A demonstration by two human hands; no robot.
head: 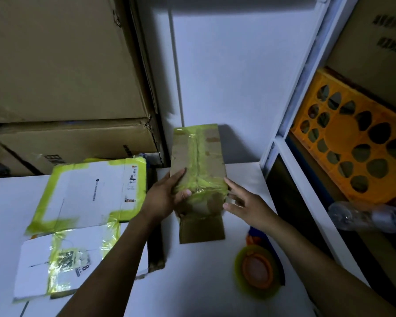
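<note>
Brown cardboard box (206, 154), top seam sealed in yellow-green tape, near flap open; centre of frame, above the white counter (204, 282). Left hand (165, 197) grips its near left corner, thumb on the tape. Right hand (249, 207), fingers straight and spread, touches its right side. Flattened white cartons (94, 191) lie at lower left; a tape roll (257, 271) sits at lower right.

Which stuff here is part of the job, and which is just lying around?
In hand: brown taped box, gripped by left hand, touched by right hand; tape roll, probably.
Lying about: flattened white boxes, orange crate, plastic bottle, stacked cartons.
</note>
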